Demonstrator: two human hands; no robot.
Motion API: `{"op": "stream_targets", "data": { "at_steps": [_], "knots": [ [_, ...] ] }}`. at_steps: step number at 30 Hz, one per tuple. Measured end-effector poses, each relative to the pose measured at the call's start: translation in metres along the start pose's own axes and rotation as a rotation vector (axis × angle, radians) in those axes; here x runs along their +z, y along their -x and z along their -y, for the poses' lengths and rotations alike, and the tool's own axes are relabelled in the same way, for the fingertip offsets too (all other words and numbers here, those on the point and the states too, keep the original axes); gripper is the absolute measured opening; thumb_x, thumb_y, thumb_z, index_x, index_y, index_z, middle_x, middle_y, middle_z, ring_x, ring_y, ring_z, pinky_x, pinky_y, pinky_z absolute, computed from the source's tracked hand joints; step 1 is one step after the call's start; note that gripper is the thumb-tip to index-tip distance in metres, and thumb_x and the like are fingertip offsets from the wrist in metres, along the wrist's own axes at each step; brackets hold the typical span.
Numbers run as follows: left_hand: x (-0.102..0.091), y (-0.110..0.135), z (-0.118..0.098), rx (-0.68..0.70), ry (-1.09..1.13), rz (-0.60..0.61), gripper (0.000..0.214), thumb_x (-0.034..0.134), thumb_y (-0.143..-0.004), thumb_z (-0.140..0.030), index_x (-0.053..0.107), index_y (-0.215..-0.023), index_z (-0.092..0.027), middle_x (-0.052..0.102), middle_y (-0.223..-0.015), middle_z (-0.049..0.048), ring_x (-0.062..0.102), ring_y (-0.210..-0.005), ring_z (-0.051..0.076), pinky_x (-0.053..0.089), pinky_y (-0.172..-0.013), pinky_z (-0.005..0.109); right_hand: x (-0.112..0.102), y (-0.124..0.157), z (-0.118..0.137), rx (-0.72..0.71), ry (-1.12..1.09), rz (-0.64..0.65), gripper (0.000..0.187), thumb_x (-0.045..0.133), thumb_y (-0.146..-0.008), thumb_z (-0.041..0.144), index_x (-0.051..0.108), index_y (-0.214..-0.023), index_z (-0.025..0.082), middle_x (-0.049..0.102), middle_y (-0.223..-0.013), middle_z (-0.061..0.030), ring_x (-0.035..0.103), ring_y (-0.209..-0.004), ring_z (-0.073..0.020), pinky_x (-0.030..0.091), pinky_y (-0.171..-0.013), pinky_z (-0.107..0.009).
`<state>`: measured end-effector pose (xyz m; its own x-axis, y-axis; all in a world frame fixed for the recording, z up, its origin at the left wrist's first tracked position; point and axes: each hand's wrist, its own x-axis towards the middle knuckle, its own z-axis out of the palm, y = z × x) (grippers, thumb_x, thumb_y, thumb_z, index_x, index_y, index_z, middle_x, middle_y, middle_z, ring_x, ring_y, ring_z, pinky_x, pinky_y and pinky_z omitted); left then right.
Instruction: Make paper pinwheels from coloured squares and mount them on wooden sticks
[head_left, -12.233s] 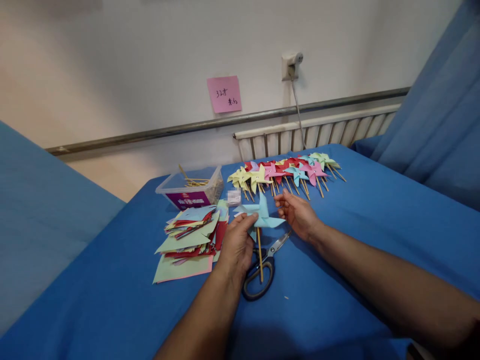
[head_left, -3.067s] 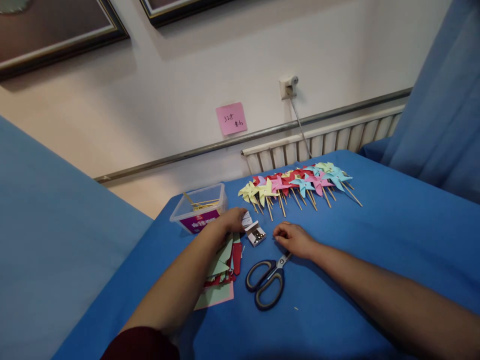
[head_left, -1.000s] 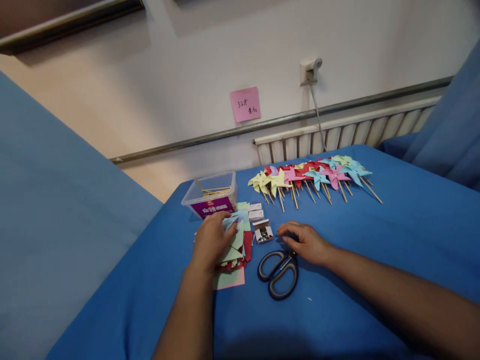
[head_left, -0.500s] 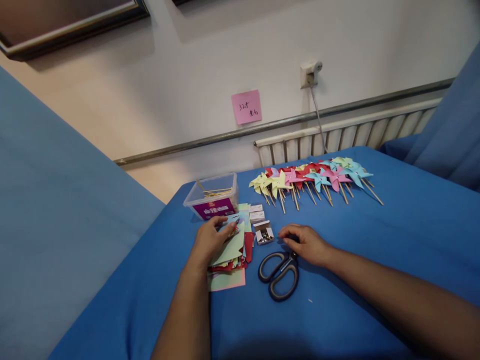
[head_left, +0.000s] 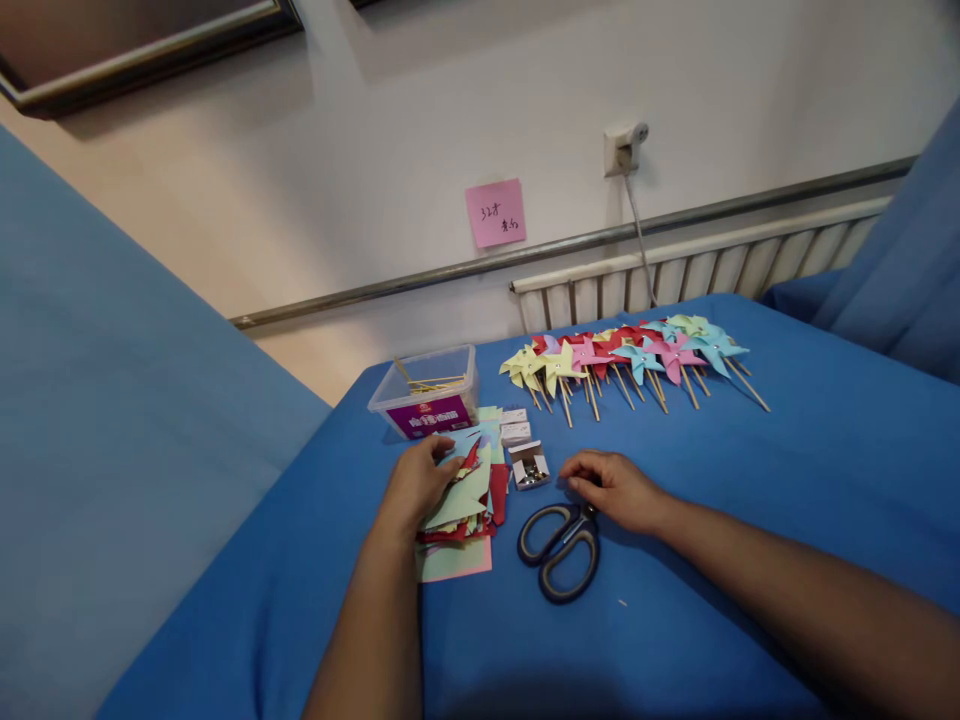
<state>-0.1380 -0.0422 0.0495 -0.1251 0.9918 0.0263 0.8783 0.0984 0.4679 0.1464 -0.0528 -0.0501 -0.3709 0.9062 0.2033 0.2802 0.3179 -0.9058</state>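
Observation:
My left hand (head_left: 415,483) lies on a stack of coloured paper squares (head_left: 466,502), its fingers curled round the edge of the top sheets. My right hand (head_left: 615,487) rests palm down on the blue table cover, its fingers loosely over the blades of black-handled scissors (head_left: 559,548). Between the two hands stands a small open box of metal pins (head_left: 530,468).
A clear plastic tub of wooden sticks (head_left: 427,388) stands behind the paper stack, with two small white boxes (head_left: 514,425) beside it. A row of finished paper pinwheels (head_left: 630,355) lies at the back of the blue-covered table (head_left: 750,480). Wall, radiator and a pink note (head_left: 495,212) lie beyond.
My left hand has shifted slightly on the paper stack and lifted the edges of the top sheets. My right hand has stayed over the scissors. The view has barely moved.

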Motion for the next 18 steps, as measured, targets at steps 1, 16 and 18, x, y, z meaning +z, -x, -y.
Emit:
{"op": "stream_targets", "data": {
  "at_steps": [1,16,18],
  "knots": [
    [-0.0004,0.0003,-0.0004,0.002,0.001,0.001,0.034,0.064,-0.076,-0.031,0.068,-0.106,-0.017,0.071,-0.110,0.0118,0.066,-0.097,0.025,0.048,-0.083,0.033,0.0000,0.0000,-0.0001,0.000,0.001,0.002,0.017,0.054,-0.083,0.022,0.068,-0.092,0.019,0.067,-0.080,-0.0014,0.061,-0.070,-0.0137,0.047,-0.063,-0.024],
    [0.0048,-0.0015,-0.0019,0.047,-0.107,-0.114,0.022,0.054,-0.081,-0.031,0.071,-0.091,-0.020,0.074,-0.083,0.0078,0.066,-0.077,0.023,0.042,-0.065,0.029,-0.0006,0.0005,-0.0009,0.004,0.014,0.022,0.016,0.055,-0.083,0.023,0.069,-0.092,0.020,0.069,-0.079,-0.0013,0.061,-0.070,-0.0139,0.047,-0.062,-0.025],
    [0.0049,-0.0022,-0.0007,0.038,-0.109,-0.170,0.023,0.053,-0.083,-0.035,0.071,-0.088,-0.021,0.073,-0.082,0.0074,0.065,-0.076,0.023,0.042,-0.065,0.030,-0.0006,0.0007,-0.0005,0.007,0.011,0.028,0.017,0.055,-0.083,0.023,0.068,-0.093,0.020,0.069,-0.079,-0.0013,0.061,-0.070,-0.0141,0.047,-0.063,-0.025]
  ]
}}
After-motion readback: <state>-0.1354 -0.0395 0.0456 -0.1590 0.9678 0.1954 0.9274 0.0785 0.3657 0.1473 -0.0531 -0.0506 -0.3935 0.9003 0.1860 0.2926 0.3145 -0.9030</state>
